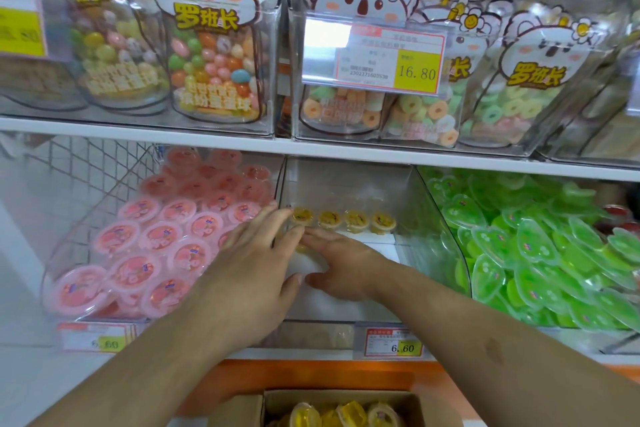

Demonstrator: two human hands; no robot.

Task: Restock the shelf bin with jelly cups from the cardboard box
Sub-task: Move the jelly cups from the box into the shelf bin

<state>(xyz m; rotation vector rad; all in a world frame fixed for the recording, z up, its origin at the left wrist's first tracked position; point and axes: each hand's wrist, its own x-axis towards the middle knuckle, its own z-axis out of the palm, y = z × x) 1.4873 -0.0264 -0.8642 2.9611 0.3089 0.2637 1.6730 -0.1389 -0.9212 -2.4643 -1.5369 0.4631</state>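
Hands meet inside the clear shelf bin: our left hand and right hand lie flat with fingers straight and close together, fingertips touching near a yellow cup half hidden beneath them. We see a row of four yellow jelly cups just beyond our fingertips. More yellow cups sit in the cardboard box below.
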